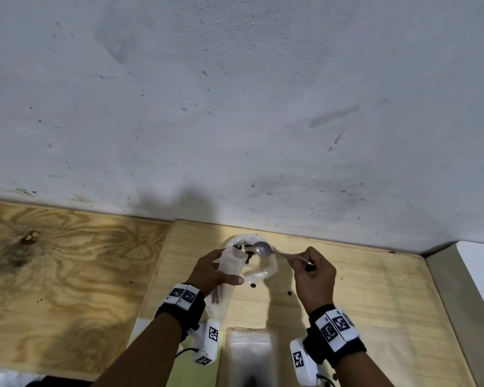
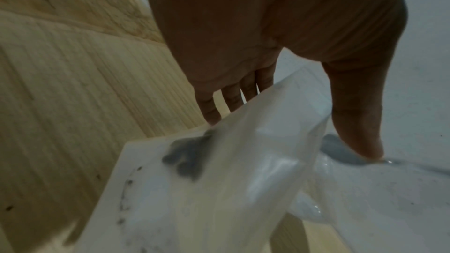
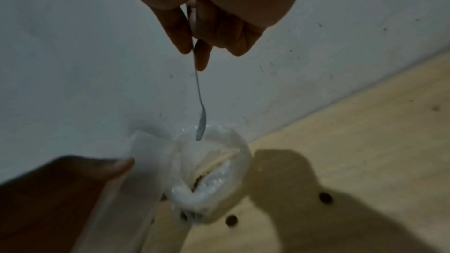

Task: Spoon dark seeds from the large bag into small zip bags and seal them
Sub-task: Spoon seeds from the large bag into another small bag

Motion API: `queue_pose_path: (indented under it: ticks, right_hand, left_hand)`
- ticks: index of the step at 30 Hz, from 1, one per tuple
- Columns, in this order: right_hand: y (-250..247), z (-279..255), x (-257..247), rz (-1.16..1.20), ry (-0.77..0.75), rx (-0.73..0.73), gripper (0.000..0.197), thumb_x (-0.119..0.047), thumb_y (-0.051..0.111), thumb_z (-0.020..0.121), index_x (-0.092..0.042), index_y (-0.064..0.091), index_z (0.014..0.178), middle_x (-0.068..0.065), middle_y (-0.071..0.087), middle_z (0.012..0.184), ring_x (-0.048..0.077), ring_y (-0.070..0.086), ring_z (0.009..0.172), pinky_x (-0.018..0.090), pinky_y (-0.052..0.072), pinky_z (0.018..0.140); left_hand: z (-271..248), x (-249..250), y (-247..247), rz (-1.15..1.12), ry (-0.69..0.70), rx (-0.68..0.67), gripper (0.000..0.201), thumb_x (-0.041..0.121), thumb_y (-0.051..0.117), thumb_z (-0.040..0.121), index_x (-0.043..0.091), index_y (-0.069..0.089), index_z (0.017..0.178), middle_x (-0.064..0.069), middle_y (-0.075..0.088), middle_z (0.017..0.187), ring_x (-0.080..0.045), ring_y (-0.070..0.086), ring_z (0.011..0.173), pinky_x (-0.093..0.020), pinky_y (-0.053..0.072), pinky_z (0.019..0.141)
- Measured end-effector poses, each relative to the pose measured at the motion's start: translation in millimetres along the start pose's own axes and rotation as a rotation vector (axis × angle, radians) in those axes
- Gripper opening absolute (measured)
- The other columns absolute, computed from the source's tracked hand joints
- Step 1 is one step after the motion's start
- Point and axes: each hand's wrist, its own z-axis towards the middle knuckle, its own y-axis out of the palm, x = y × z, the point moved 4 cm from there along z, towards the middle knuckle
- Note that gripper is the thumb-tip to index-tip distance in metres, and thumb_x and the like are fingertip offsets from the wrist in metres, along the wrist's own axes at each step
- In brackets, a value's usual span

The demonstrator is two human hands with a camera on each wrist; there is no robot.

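Note:
On the pale wooden board (image 1: 375, 289) stands the large clear bag (image 1: 266, 270), its rim rolled down and dark seeds (image 1: 248, 251) inside. My left hand (image 1: 224, 268) holds a small zip bag (image 1: 231, 261) at the large bag's left rim, thumb on the near side. In the left wrist view the small bag (image 2: 231, 170) has a few dark seeds (image 2: 187, 161) in it. My right hand (image 1: 305, 262) pinches the handle of a metal spoon (image 1: 263, 249), whose bowl hovers over the large bag's opening (image 3: 219, 161). No seeds show in the spoon (image 3: 200, 122).
Two loose seeds (image 1: 253, 285) (image 1: 290, 293) lie on the board near the large bag. A stack of small clear bags (image 1: 250, 347) sits at the near edge between my wrists. The grey wall (image 1: 235, 107) runs close behind. A white object (image 1: 481, 275) stands at the right.

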Motion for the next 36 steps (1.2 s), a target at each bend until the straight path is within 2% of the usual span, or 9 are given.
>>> queue_pose_path:
  ticks: [3, 7, 11, 15, 18, 24, 27, 30, 36]
  right_hand:
    - [16, -5, 30, -0.114, 0.079, -0.050, 0.039, 0.000, 0.064, 0.081, -0.017, 0.037, 0.057, -0.001, 0.038, 0.052, 0.009, 0.031, 0.048, 0.024, 0.032, 0.051]
    - [38, -5, 52, -0.183, 0.122, -0.060, 0.041, -0.013, 0.070, 0.084, -0.022, 0.039, 0.058, 0.001, 0.048, 0.054, 0.016, 0.038, 0.051, 0.028, 0.037, 0.053]
    - [55, 0, 60, -0.170, 0.197, -0.093, 0.042, -0.013, 0.070, 0.083, -0.022, 0.038, 0.058, 0.009, 0.062, 0.064, 0.028, 0.058, 0.067, 0.032, 0.048, 0.062]
    - [63, -5, 58, -0.120, 0.266, -0.135, 0.041, -0.004, 0.068, 0.082, -0.015, 0.037, 0.058, 0.005, 0.051, 0.059, 0.018, 0.052, 0.063, 0.012, 0.038, 0.054]
    - [69, -13, 58, -0.084, 0.314, -0.161, 0.036, -0.001, 0.067, 0.082, -0.011, 0.041, 0.059, 0.001, 0.048, 0.058, 0.005, 0.047, 0.053, 0.008, 0.038, 0.049]
    - [86, -16, 74, 0.006, 0.474, -0.153, 0.049, -0.005, 0.072, 0.077, -0.021, 0.035, 0.050, -0.002, 0.041, 0.054, 0.017, 0.041, 0.057, 0.028, 0.037, 0.058]
    - [85, -11, 79, 0.099, 0.593, -0.118, 0.049, -0.003, 0.069, 0.078, -0.020, 0.035, 0.048, -0.003, 0.042, 0.049, 0.016, 0.038, 0.051, 0.026, 0.034, 0.053]
    - [75, -6, 78, 0.206, 0.679, -0.053, 0.046, 0.004, 0.068, 0.077, -0.016, 0.035, 0.052, 0.004, 0.035, 0.050, 0.014, 0.029, 0.040, 0.021, 0.028, 0.040]
    - [53, -5, 83, 0.233, 0.704, 0.034, 0.052, 0.000, 0.071, 0.076, -0.021, 0.029, 0.054, 0.034, 0.039, 0.073, 0.014, 0.020, 0.046, 0.024, 0.019, 0.046]
  left_hand:
    - [6, -3, -2, -0.012, -0.021, 0.002, 0.092, 0.030, 0.093, 0.029, 0.024, 0.066, 0.117, -0.002, 0.072, 0.108, -0.021, 0.068, 0.099, -0.038, 0.057, 0.078]
    - [12, -4, -4, -0.008, -0.023, -0.008, 0.088, 0.030, 0.093, 0.030, 0.023, 0.067, 0.114, -0.002, 0.073, 0.108, -0.021, 0.068, 0.099, -0.034, 0.056, 0.077]
    - [18, -6, -10, 0.024, -0.027, -0.013, 0.087, 0.032, 0.094, 0.033, 0.024, 0.067, 0.115, 0.000, 0.073, 0.108, -0.019, 0.068, 0.101, -0.037, 0.057, 0.081]
    - [24, -9, -16, 0.027, -0.044, -0.009, 0.084, 0.032, 0.094, 0.035, 0.025, 0.068, 0.114, 0.001, 0.074, 0.105, -0.020, 0.068, 0.101, -0.040, 0.058, 0.084]
    - [28, -10, -16, 0.042, -0.047, -0.035, 0.080, 0.031, 0.095, 0.037, 0.028, 0.069, 0.112, 0.003, 0.074, 0.105, -0.019, 0.068, 0.101, -0.043, 0.058, 0.087]
    - [29, -6, -8, 0.045, -0.014, -0.090, 0.081, 0.028, 0.094, 0.037, 0.024, 0.069, 0.113, 0.002, 0.073, 0.108, -0.018, 0.067, 0.103, -0.041, 0.057, 0.088]
    - [27, -6, -9, 0.046, -0.007, -0.098, 0.080, 0.027, 0.095, 0.038, 0.025, 0.068, 0.113, 0.002, 0.073, 0.109, -0.019, 0.067, 0.104, -0.041, 0.057, 0.089]
    - [26, -7, -12, 0.047, -0.003, -0.093, 0.079, 0.028, 0.095, 0.039, 0.026, 0.068, 0.114, 0.002, 0.072, 0.111, -0.019, 0.065, 0.106, -0.040, 0.057, 0.088]
    - [23, -6, -12, 0.051, 0.000, -0.070, 0.091, 0.032, 0.093, 0.035, 0.024, 0.063, 0.120, 0.002, 0.069, 0.116, -0.017, 0.063, 0.108, -0.030, 0.054, 0.080]
